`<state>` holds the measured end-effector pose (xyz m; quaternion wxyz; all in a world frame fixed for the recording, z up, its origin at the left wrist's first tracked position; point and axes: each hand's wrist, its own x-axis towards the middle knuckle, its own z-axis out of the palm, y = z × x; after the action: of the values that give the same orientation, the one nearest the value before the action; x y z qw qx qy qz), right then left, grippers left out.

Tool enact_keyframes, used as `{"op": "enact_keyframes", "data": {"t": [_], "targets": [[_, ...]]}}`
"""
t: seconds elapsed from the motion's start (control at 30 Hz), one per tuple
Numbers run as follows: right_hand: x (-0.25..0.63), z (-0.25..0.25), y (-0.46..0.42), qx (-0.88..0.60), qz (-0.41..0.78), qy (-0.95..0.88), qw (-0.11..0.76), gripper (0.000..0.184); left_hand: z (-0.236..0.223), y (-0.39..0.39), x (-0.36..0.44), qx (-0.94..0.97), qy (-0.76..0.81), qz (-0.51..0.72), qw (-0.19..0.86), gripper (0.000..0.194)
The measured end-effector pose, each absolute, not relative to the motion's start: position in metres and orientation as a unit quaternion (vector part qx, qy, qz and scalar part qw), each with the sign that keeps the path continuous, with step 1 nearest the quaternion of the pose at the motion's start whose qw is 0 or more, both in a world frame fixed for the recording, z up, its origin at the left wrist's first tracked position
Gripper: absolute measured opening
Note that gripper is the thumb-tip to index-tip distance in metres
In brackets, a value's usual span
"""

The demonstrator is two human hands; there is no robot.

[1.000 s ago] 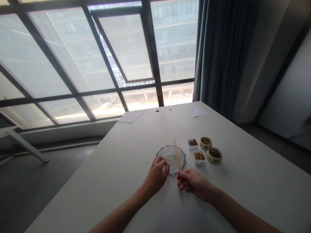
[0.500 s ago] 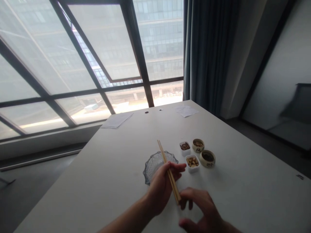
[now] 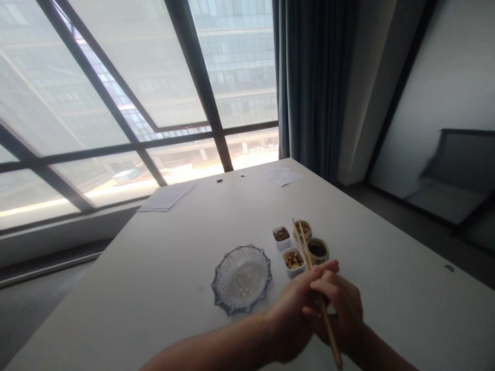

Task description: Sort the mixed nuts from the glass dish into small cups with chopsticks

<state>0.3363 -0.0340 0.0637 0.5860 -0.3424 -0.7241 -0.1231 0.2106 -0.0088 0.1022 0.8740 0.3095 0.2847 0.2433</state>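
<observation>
A pair of wooden chopsticks (image 3: 302, 243) slants up from the lower right, its tips over the small bowls. My left hand (image 3: 294, 314) reaches in from the lower left, fingers curled round the sticks near the middle. My right hand (image 3: 346, 312) sits just behind it, fingers closed on the same sticks lower down. Left of both hands, a clear cut-glass dish (image 3: 242, 278) lies uncovered on the white table (image 3: 174, 268). Just past the hands are two white square cups (image 3: 281, 235) (image 3: 293, 260) and two round ceramic bowls (image 3: 304, 228) (image 3: 318, 250), all with brown bits inside.
Papers (image 3: 167, 197) lie at the table's far left edge and another sheet (image 3: 284, 176) at the far right corner. Large windows stand behind the table, with a dark curtain (image 3: 309, 87) to the right. The table's right edge drops to the floor.
My left hand left the dish rim and joined my right hand on the chopsticks. The sticks swung right, from over the dish to over the small bowls. The view panned right.
</observation>
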Motion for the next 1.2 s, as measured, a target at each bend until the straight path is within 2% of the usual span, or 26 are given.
{"op": "enact_keyframes", "data": {"t": [0.07, 0.1, 0.17, 0.23, 0.3, 0.37, 0.43, 0.67, 0.9, 0.97, 1.03, 1.13, 1.2], "targets": [[0.341, 0.063, -0.033, -0.389, -0.1, -0.692, 0.6, 0.017, 0.102, 0.002, 0.211, 0.41, 0.278, 0.244, 0.834, 0.044], [0.345, 0.064, -0.032, -0.401, -0.083, -0.676, 0.613, 0.02, 0.103, 0.012, 0.208, 0.5, 0.257, 0.244, 0.79, 0.047], [0.358, 0.064, -0.027, -0.416, -0.045, -0.625, 0.66, 0.034, 0.108, 0.043, 0.193, 0.718, 0.263, 0.192, 0.615, 0.052], [0.373, 0.063, -0.02, -0.444, -0.01, -0.539, 0.716, 0.043, 0.11, 0.082, 0.174, 0.757, 0.332, 0.221, 0.518, 0.051], [0.387, 0.059, -0.01, -0.48, 0.037, -0.442, 0.757, 0.047, 0.107, 0.121, 0.156, 0.774, 0.388, 0.237, 0.441, 0.061], [0.397, 0.054, -0.001, -0.508, 0.095, -0.364, 0.775, 0.049, 0.096, 0.153, 0.144, 0.788, 0.426, 0.215, 0.389, 0.051], [0.402, 0.049, 0.006, -0.52, 0.136, -0.326, 0.778, 0.051, 0.081, 0.175, 0.141, 0.798, 0.456, 0.179, 0.351, 0.038], [0.403, 0.045, 0.007, -0.511, 0.162, -0.342, 0.772, 0.054, 0.052, 0.192, 0.152, 0.834, 0.459, 0.105, 0.288, 0.036], [0.4, 0.043, 0.005, -0.528, 0.172, -0.333, 0.762, 0.049, 0.094, 0.165, 0.088, 0.875, 0.406, 0.158, 0.21, 0.038], [0.397, 0.045, 0.003, -0.523, 0.185, -0.337, 0.761, 0.049, 0.11, 0.149, 0.061, 0.891, 0.386, 0.155, 0.181, 0.057], [0.394, 0.047, 0.002, -0.518, 0.192, -0.345, 0.759, 0.049, 0.12, 0.131, 0.041, 0.912, 0.355, 0.132, 0.156, 0.065], [0.392, 0.048, -0.001, -0.511, 0.187, -0.364, 0.756, 0.048, 0.123, 0.111, 0.027, 0.943, 0.298, 0.084, 0.123, 0.062], [0.392, 0.046, -0.001, -0.509, 0.185, -0.376, 0.752, 0.047, 0.119, 0.103, 0.027, 0.957, 0.265, 0.066, 0.102, 0.052]]}}
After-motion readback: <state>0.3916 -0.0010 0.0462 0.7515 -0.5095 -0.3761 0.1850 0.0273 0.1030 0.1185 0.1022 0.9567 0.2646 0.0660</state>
